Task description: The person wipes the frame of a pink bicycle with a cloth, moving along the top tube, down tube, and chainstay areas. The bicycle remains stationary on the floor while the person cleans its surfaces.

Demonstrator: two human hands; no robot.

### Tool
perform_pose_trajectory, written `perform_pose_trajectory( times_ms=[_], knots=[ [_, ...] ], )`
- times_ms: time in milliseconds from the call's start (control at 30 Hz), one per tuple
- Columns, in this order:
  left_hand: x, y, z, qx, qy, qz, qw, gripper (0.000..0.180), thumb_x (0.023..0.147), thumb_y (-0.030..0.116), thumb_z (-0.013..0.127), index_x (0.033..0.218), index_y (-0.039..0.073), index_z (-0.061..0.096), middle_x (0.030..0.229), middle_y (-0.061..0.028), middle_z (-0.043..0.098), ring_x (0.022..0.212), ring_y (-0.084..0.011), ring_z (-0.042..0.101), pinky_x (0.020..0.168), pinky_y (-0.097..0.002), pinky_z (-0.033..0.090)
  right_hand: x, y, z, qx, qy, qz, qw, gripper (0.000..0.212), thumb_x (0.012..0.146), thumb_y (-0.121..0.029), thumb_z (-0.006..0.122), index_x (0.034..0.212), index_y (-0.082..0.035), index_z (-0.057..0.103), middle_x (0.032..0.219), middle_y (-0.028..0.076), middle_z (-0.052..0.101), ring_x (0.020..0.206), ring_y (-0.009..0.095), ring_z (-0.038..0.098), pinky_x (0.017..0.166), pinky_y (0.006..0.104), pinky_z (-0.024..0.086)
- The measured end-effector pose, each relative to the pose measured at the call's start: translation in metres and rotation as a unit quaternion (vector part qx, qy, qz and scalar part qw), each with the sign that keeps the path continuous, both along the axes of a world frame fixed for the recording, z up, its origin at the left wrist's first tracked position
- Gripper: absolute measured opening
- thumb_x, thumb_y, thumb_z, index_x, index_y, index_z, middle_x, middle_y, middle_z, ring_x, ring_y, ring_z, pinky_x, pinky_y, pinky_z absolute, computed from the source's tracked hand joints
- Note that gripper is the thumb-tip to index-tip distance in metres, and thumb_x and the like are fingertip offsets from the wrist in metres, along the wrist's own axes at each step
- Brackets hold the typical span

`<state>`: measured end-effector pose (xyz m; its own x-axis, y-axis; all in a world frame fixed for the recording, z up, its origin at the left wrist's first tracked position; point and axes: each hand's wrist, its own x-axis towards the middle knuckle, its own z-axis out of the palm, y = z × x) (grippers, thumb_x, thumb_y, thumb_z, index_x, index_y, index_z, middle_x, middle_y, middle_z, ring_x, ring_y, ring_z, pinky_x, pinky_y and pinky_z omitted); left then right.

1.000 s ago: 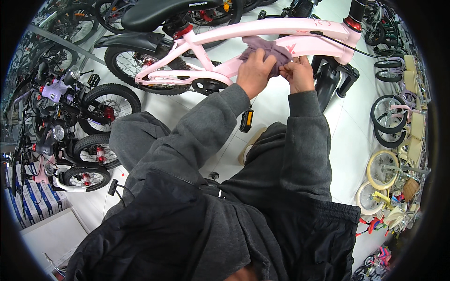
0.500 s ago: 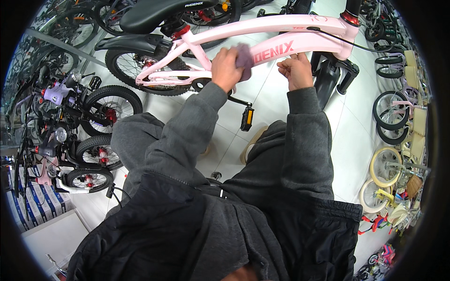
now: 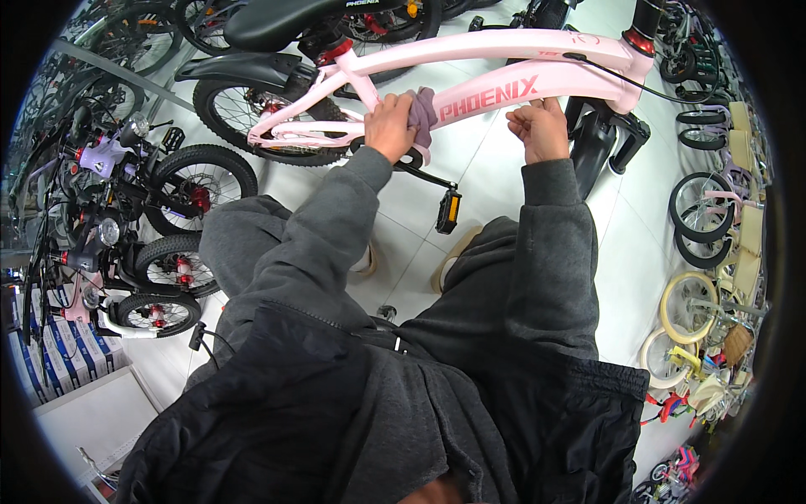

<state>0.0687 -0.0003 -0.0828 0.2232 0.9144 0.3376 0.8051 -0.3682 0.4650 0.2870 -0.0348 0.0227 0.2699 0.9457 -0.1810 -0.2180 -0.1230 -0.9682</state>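
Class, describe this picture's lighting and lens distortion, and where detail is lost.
Head view: bright white floor and well-lit pink frame; head view: fisheye bending near a black image border; head view: folds of the black vest partly lost in darkness.

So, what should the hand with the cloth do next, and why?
Perhaps slide the left hand and its purple cloth along the pink lower tube toward the right hand: the cloth sits bunched near the tube's rear end, while the stretch between the hands lies uncovered.

Pink frame (image 3: 470, 46) — bold red lettering (image 3: 489, 98), smaller red marking (image 3: 548, 55) above | black saddle (image 3: 277, 23) — white lettering (image 3: 363, 2)
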Motion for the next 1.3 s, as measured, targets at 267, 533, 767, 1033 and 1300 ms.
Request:
perform_pose_trajectory(
  times_ms=[267,533,767,1033,1300],
  knots=[
    [-0.033,0.011,-0.009,-0.081,-0.357,-0.035,0.93,0.032,0.067,0.001,0.068,0.095,0.001,0.052,0.085,-0.007,0.057,0.08,-0.0138,0.053,0.073,-0.0272,0.045,0.001,-0.003,0.003,-0.003,0.002,0.004,1.0,0.054,0.071,0.007,0.046,0.124,-0.002,0.039,0.106,0.007,0.056,0.066,0.013,0.056,0.059,0.0223,0.046],
    [-0.114,0.005,0.021,0.182,-0.414,0.2,0.869,0.034,0.075,0.0,0.06,0.106,-0.001,0.049,0.104,-0.0117,0.052,0.096,-0.0196,0.05,0.088,-0.0304,0.039,0.001,0.001,0.0,-0.009,0.006,-0.006,1.0,0.05,0.071,0.006,0.048,0.12,-0.003,0.041,0.096,0.004,0.058,0.066,0.012,0.056,0.058,0.0222,0.046],
    [-0.12,0.02,0.004,0.185,-0.133,0.177,0.958,0.041,0.07,0.007,0.062,0.109,0.007,0.054,0.108,-0.0202,0.048,0.1,-0.0375,0.043,0.089,-0.0431,0.034,-0.001,0.006,-0.003,-0.007,-0.003,-0.028,1.0,0.044,0.071,0.006,0.049,0.114,-0.002,0.044,0.088,0.004,0.057,0.064,0.012,0.056,0.056,0.0218,0.047],
    [-0.102,0.021,0.021,0.163,-0.098,0.219,0.957,0.037,0.068,0.003,0.062,0.104,0.008,0.056,0.106,-0.0209,0.047,0.098,-0.037,0.044,0.086,-0.0425,0.036,-0.004,0.008,-0.007,-0.009,-0.007,-0.05,0.999,0.039,0.072,0.007,0.049,0.11,-0.001,0.045,0.085,0.005,0.057,0.061,0.013,0.057,0.054,0.022,0.047],
    [-0.087,-0.005,-0.002,0.176,-0.111,0.129,0.969,0.029,0.064,-0.006,0.058,0.09,0.006,0.06,0.098,-0.0144,0.049,0.094,-0.0338,0.047,0.082,-0.0394,0.04,-0.003,0.009,-0.008,-0.002,0.004,-0.048,0.999,0.041,0.072,0.007,0.048,0.112,-0.001,0.043,0.086,0.006,0.058,0.062,0.013,0.056,0.054,0.0225,0.048]
  ],
)
